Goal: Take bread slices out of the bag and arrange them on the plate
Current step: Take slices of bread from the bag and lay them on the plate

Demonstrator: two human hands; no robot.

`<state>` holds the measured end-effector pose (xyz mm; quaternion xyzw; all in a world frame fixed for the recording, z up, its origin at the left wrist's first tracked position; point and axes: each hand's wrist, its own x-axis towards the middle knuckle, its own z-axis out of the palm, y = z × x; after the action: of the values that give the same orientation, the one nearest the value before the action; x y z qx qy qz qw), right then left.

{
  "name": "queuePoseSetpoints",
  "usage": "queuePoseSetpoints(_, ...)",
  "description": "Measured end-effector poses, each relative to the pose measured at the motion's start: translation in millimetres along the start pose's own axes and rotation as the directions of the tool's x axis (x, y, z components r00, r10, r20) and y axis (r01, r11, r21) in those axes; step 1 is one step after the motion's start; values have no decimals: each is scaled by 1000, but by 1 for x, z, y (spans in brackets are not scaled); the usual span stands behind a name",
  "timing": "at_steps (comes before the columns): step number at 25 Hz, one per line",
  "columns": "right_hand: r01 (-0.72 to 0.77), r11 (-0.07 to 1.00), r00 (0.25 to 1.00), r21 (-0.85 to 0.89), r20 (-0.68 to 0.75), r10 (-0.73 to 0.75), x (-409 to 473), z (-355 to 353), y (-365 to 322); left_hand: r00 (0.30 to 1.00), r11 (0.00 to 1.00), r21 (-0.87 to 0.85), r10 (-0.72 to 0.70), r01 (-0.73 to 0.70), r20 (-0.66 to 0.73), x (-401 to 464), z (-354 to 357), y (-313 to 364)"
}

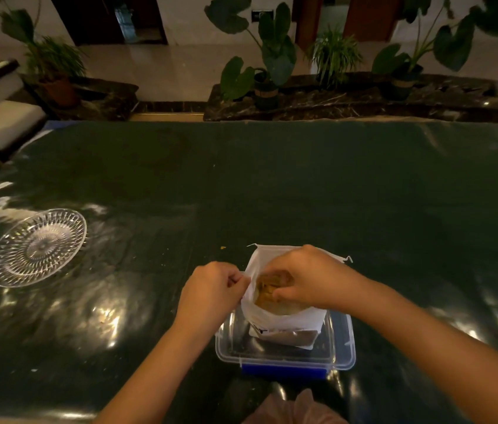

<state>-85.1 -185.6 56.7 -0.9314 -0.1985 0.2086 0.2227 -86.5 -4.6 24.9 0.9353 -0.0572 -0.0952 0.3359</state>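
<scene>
Dim table (302,185); bread (267,290) half-hidden under right hand (304,278)

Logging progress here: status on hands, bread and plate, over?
Left hand pinching bag rim open. Right hand inside on bread. Glass plate empty, far left. Path clear.

Your white bag (275,316) stands upright with its mouth pulled open, its base sitting in a clear tub. Brown bread slices (267,290) show inside the opening. Your cut-glass plate (37,247) lies flat and bare, well to the bag's left.
</scene>
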Motion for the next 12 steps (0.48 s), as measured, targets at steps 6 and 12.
queuePoseSetpoints(6, -478, 836, 731, -271, 405, 549, 64, 30, 14, 1000, 1000, -8, 4, -5, -15, -2, 2, 2)
queuePoseSetpoints(12, -373, 807, 854, -458, 170, 492, 51, 48, 30, 1000, 999, -43, -16, 15, -17, -2, 1, 0)
